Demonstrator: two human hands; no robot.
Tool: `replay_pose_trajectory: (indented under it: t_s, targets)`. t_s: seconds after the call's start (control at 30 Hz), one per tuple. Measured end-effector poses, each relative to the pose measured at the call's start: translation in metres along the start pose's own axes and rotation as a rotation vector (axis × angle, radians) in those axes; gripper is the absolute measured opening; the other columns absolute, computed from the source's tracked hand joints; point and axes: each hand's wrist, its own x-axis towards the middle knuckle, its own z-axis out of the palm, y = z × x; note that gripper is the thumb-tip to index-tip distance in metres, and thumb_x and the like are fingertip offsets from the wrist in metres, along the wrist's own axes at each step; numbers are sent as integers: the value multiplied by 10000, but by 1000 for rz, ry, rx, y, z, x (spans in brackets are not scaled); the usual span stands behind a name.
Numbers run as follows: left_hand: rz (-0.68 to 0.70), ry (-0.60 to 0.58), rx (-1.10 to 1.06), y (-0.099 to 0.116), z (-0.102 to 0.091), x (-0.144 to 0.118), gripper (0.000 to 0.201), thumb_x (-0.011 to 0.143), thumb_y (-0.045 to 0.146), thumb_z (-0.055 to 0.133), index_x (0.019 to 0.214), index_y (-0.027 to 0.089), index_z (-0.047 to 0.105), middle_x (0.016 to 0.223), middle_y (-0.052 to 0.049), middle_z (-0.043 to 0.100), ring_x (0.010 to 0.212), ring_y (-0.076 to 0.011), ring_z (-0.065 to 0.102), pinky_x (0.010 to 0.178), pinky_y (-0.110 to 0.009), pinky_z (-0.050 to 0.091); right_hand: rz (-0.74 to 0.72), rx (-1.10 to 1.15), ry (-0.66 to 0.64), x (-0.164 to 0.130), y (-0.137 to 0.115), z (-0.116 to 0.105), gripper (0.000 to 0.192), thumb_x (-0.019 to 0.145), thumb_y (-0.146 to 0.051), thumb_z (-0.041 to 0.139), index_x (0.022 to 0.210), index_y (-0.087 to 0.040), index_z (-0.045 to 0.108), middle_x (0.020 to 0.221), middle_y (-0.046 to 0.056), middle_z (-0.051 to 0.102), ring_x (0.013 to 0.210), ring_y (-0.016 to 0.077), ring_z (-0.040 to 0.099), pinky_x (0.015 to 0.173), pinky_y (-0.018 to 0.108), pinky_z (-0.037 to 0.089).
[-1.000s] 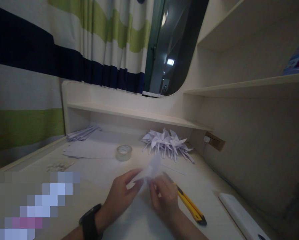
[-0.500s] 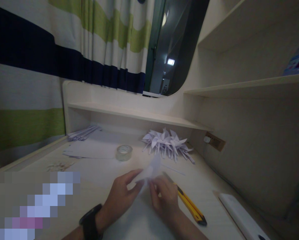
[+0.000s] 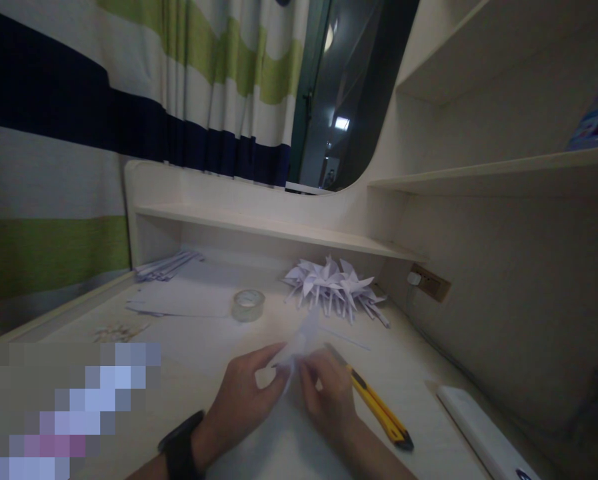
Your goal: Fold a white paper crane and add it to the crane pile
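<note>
A folded piece of white paper (image 3: 301,343), blurred, is held up over the middle of the desk between my two hands. My left hand (image 3: 249,387), with a dark watch on its wrist, grips its left side between thumb and fingers. The fingers of my right hand (image 3: 329,383) pinch its lower right part; the fingertips are partly hidden. Just right of that hand lies a yellow utility knife (image 3: 379,407), blade pointing away. Behind the paper sits a pile of white paper pinwheels (image 3: 331,283). A roll of clear tape (image 3: 248,305) rests to their left.
White paper sheets (image 3: 183,290) and a stack of paper strips (image 3: 169,265) lie at the back left, near some small pale bits (image 3: 119,331). A thin strip (image 3: 346,339) lies beyond the knife. A white flat object (image 3: 479,427) stands at right, below a socket (image 3: 431,283).
My hands stay almost in place. The paper between them has turned and looks narrower, with my left thumb pressed closer against it.
</note>
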Motion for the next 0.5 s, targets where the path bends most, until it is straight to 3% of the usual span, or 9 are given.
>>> replay_pose_trajectory:
  t_s: [0.2,0.37,0.5]
  targets:
    - [1,-60,-174,-7,-2,-1,450,747,156,540,1175,208,669,1139,-66,718,1026,-250,676,938,-371,514,144,93,-1,2,5,0,198,864,-155,529,670,-183,558,613,-6,554,553,114,514,523,212,411]
    - [-176,-2,-271,-18,-1,9,279,815,238,536,1018,215,726,1052,-51,750,944,-226,701,856,-360,561,260,175,-43,5,9,-4,217,852,-208,582,638,-178,570,604,-13,568,551,111,526,530,213,420]
    - [-262,35,-325,-20,-3,15,166,735,237,637,844,191,755,887,-51,778,840,-232,715,801,-339,570,230,251,-63,5,4,-4,209,859,-207,575,652,-176,577,629,0,576,583,119,533,540,219,421]
